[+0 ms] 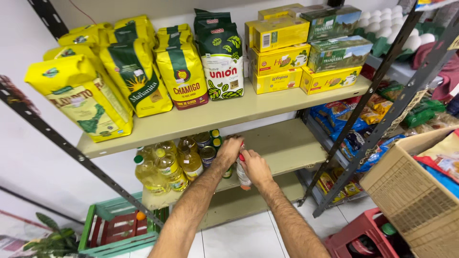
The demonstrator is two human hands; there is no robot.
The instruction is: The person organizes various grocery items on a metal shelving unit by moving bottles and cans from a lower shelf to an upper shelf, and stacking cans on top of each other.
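Hands meet at the front edge of the middle shelf (287,148). Right hand (256,166) is wrapped around a small clear bottle (243,176) with a red cap, tilted over the shelf's edge. Left hand (229,149) curls on a can just beside it, near smooth yellow oil bottles (169,167).

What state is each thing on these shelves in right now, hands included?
Left hand: reaching onto the middle shelf among the cans, grip unclear.
Right hand: closed on a small bottle.
Small bottle: upright, red cap on, at the shelf edge.
Oil bottles: upright, capped.
Yellow bags: sealed, leaning on the top shelf.
Tea boxes: closed, stacked.
Green crate: on the floor.
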